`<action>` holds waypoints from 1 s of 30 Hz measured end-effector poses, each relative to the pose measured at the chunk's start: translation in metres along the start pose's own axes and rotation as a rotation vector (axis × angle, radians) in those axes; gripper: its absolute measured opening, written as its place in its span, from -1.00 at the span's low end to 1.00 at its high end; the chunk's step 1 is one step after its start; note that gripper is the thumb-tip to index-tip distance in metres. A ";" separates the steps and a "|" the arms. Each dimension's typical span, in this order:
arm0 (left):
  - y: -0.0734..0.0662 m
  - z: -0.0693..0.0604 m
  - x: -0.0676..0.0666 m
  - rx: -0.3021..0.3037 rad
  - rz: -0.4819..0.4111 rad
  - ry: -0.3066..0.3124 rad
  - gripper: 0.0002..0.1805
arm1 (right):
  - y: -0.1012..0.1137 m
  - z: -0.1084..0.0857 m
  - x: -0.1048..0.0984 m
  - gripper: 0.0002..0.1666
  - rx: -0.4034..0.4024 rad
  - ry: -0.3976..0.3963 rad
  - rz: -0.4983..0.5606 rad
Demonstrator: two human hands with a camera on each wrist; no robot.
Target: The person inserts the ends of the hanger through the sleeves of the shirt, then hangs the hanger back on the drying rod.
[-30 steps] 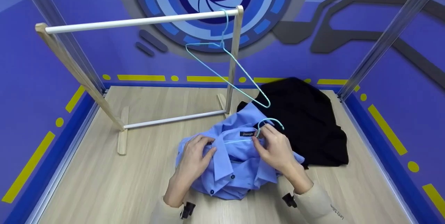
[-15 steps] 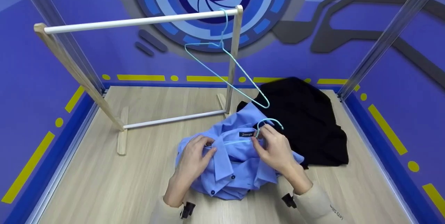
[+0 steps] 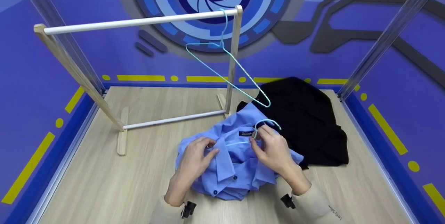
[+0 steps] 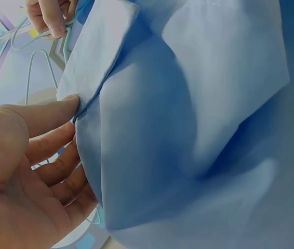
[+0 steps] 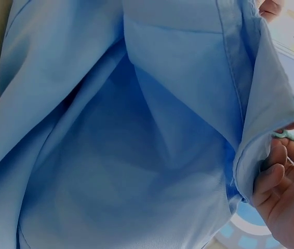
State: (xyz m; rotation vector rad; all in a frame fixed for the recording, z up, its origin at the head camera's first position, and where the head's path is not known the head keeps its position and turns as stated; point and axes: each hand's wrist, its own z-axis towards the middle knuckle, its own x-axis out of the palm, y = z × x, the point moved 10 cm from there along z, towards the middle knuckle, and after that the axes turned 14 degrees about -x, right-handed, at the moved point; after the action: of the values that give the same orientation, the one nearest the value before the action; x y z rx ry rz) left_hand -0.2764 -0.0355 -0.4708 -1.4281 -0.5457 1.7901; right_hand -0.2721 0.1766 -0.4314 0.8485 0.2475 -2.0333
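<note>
A blue collared shirt (image 3: 226,165) with dark buttons and a black neck label lies bunched up, its neck facing up. My left hand (image 3: 193,159) pinches the shirt's collar edge on the left; the left wrist view shows the thumb (image 4: 58,111) on the cloth and the fingers behind it. Inside the neck runs a light-blue hanger, its hook (image 3: 271,121) sticking out above the collar. With thumb and fingers, my right hand (image 3: 276,152) grips the hanger just below this hook. Most of the hanger is hidden in the shirt. Cloth fills much of the right wrist view.
Behind the shirt, a wooden rack with a white rail (image 3: 139,22) stands on the table (image 3: 104,182). A second light-blue hanger (image 3: 246,73) hangs at the rail's right end. A black garment (image 3: 306,123) lies at the back right. Patterned walls enclose the table.
The hanger hook and my right hand have shifted slightly left. My left hand, with the collar edge in it, has moved a little to the right.
</note>
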 end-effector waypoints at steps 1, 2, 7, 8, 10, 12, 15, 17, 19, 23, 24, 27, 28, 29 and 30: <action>0.000 0.000 0.000 0.000 0.002 0.001 -0.85 | 0.000 0.000 0.000 -0.79 0.001 0.000 0.002; -0.001 0.000 0.001 0.000 0.003 0.003 -0.85 | 0.000 0.000 0.001 -0.80 -0.001 0.003 0.001; -0.001 0.001 0.003 0.004 -0.009 0.011 -0.85 | 0.001 0.000 0.001 -0.79 -0.007 0.008 -0.001; 0.000 0.001 0.003 0.001 -0.017 0.016 -0.86 | 0.001 0.001 0.001 -0.79 -0.008 0.010 0.001; 0.000 0.001 0.004 -0.007 -0.031 0.030 -0.86 | 0.001 0.001 0.000 -0.79 -0.011 0.009 0.005; 0.002 0.001 0.006 -0.026 -0.044 0.051 -0.87 | 0.001 0.001 0.000 -0.79 -0.014 0.007 0.007; 0.003 0.000 0.008 -0.040 -0.056 0.078 -0.88 | 0.000 0.001 -0.001 -0.79 -0.013 0.004 0.011; 0.003 0.000 0.009 -0.048 -0.062 0.088 -0.90 | 0.000 0.001 -0.001 -0.79 -0.011 0.002 0.014; 0.004 0.000 0.010 -0.048 -0.070 0.090 -0.91 | -0.001 0.001 -0.002 -0.80 -0.006 0.000 0.019; 0.004 -0.001 0.010 -0.042 -0.085 0.088 -0.93 | -0.003 0.000 -0.002 -0.80 0.003 -0.005 0.031; 0.004 -0.001 0.009 -0.041 -0.089 0.089 -0.93 | -0.004 0.000 -0.002 -0.80 0.004 -0.005 0.031; 0.004 -0.001 0.009 -0.044 -0.100 0.096 -0.93 | -0.004 -0.001 -0.002 -0.80 0.004 0.002 0.026; 0.004 -0.001 0.009 -0.049 -0.105 0.099 -0.94 | -0.004 -0.001 -0.002 -0.80 0.001 0.006 0.022; 0.005 -0.001 0.010 -0.054 -0.108 0.103 -0.94 | -0.004 -0.001 -0.002 -0.80 0.000 0.011 0.017; 0.005 -0.001 0.010 -0.057 -0.111 0.105 -0.94 | -0.004 -0.001 -0.002 -0.80 -0.002 0.013 0.017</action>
State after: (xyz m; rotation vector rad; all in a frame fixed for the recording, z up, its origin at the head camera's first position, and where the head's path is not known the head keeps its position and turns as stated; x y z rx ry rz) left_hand -0.2779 -0.0312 -0.4808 -1.4922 -0.6128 1.6144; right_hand -0.2737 0.1804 -0.4316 0.8602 0.2486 -2.0120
